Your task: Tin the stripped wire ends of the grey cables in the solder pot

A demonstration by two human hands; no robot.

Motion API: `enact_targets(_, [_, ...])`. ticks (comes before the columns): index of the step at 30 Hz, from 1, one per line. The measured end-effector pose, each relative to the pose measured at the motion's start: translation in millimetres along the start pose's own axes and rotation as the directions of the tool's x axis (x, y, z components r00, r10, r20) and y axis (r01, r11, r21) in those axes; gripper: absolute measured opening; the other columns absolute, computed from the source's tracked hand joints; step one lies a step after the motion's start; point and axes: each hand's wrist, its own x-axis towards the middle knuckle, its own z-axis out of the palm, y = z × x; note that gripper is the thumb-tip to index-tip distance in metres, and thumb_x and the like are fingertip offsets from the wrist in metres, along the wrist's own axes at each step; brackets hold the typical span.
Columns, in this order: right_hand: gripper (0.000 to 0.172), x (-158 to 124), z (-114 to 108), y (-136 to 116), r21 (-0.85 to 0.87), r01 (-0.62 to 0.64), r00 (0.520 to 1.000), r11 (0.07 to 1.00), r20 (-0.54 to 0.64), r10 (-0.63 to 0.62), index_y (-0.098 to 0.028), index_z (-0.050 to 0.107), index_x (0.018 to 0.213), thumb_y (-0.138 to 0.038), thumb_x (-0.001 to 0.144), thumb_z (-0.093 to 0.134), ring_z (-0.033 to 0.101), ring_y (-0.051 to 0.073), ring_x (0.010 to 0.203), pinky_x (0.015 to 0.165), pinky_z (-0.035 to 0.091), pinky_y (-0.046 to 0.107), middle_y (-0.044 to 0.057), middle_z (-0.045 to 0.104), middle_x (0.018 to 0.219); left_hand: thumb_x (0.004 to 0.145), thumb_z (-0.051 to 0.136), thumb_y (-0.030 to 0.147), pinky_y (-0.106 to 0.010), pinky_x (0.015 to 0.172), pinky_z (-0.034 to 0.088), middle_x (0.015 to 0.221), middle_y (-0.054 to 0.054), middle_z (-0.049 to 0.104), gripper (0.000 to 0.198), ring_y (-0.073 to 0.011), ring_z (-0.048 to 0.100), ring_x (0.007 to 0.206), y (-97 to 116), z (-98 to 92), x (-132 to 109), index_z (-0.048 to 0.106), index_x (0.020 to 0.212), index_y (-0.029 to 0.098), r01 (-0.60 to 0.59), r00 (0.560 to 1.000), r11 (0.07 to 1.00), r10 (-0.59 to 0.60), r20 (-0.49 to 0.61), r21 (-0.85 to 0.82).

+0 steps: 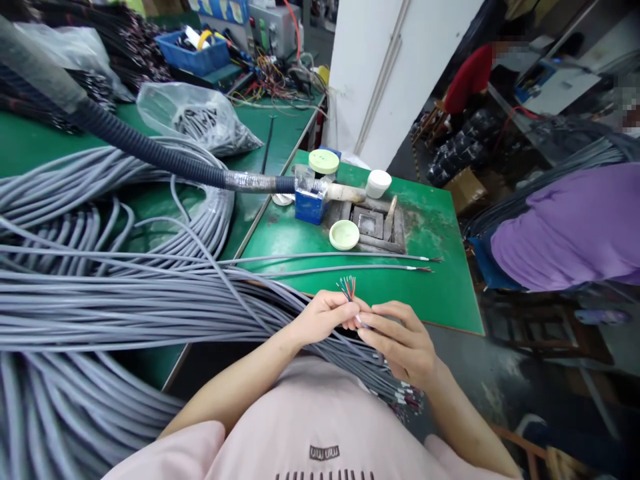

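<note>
My left hand (327, 315) pinches the end of a grey multi-core cable, and its thin stripped wires (347, 287) in red, green, white and other colours fan upward above the thumb. Close beside it, my right hand (404, 340) has its fingertips curled onto the same cable just below the fan. Most of that cable is hidden behind the fingers. Two grey cables (350, 269) lie across the green table (400, 297) beyond my hands, their stripped ends pointing right. A thick bundle of grey cables (125, 310) runs in from the left and passes below my forearms.
On the table stand a square soldering pot (371, 224), a pale green lid (344, 235), a white jar (379, 183) and a blue box (309, 205) under a ribbed hose (165, 157). Cable coils (215, 220) fill the left. A person in purple (570, 227) sits at right.
</note>
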Motion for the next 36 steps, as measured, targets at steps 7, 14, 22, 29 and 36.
enact_targets(7, [0.048,-4,7,-6,0.085,-0.084,0.995,0.993,-0.046,0.088,-0.025,0.054,0.129,-0.007,0.084,0.051,0.061,0.023,0.103,0.08,0.054,0.042,0.008,0.069,0.112,0.075,0.064,0.057,-0.022,0.057,0.048,0.07,-0.008,0.069,0.049,-0.0093,0.054,0.056,-2,2.4,-2,0.066,0.06,0.011,-0.006,1.0,0.999,0.007,-0.025,0.032])
enact_targets(14, [0.048,-5,9,-11,0.088,-0.155,0.983,0.984,-0.081,0.163,-0.027,0.056,0.125,-0.005,0.083,0.05,0.064,0.021,0.096,0.078,0.053,0.04,0.007,0.069,0.107,0.076,0.063,0.057,-0.023,0.057,0.049,0.083,-0.01,0.072,0.049,-0.009,0.055,0.057,-2,3.7,-3,0.068,0.063,0.01,-0.019,1.0,0.998,0.02,-0.02,0.063])
enact_targets(22, [0.021,-5,16,-18,-0.008,-0.335,0.941,0.942,-0.061,0.334,-0.023,0.062,0.107,-0.021,0.087,0.057,0.06,0.016,0.062,0.06,0.047,0.032,0.001,0.067,0.072,0.079,0.059,0.058,-0.023,0.059,0.05,0.091,-0.012,0.072,0.05,-0.0096,0.056,0.06,-3,7.0,-7,0.07,0.066,0.011,-0.054,0.998,0.993,0.058,-0.034,0.106])
enact_targets(29, [0.02,-10,21,-20,-0.022,-0.355,0.933,0.934,-0.068,0.353,-0.025,0.061,0.106,-0.021,0.088,0.055,0.058,0.016,0.057,0.055,0.044,0.031,0.0,0.066,0.068,0.078,0.06,0.06,-0.023,0.057,0.048,0.086,-0.011,0.072,0.051,-0.009,0.055,0.057,-8,9.1,-10,0.071,0.072,0.01,-0.021,0.998,0.999,0.024,-0.066,0.05])
enact_targets(36, [0.021,-11,22,-20,-0.013,-0.359,0.931,0.933,-0.067,0.357,-0.024,0.06,0.107,-0.019,0.087,0.056,0.056,0.016,0.055,0.055,0.043,0.03,-0.001,0.064,0.065,0.078,0.061,0.058,-0.024,0.058,0.047,0.065,-0.006,0.066,0.051,-0.011,0.056,0.057,-11,10.4,-9,0.074,0.09,0.01,-0.015,0.997,1.0,0.013,-0.081,-0.019])
